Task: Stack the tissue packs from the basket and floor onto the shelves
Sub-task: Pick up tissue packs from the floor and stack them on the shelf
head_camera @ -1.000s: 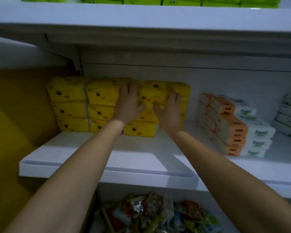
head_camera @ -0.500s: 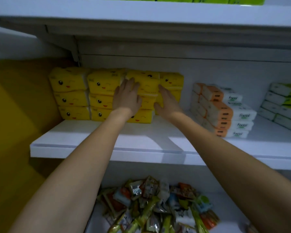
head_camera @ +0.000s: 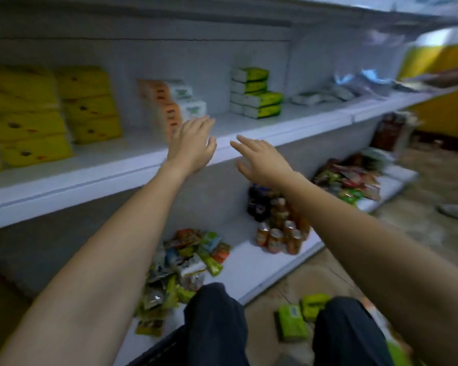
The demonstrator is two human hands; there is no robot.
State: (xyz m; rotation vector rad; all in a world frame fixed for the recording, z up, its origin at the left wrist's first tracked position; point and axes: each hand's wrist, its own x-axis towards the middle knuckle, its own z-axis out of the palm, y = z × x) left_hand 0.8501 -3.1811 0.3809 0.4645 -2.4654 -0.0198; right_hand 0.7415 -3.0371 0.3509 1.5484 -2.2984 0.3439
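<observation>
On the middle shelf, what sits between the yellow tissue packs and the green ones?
A stack of orange-and-white packs, with bare shelf on either side of it, as the head view shows.

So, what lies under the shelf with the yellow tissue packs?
A lower shelf holding snack packets and orange drink cans. The left forearm and knees hide part of the packets.

Yellow tissue packs (head_camera: 29, 114) stacked on shelf (head_camera: 288, 128); green packs (head_camera: 291, 322) on floor (head_camera: 270, 307)

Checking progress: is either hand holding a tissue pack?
No, the left hand and right hand are both open and empty.
</observation>
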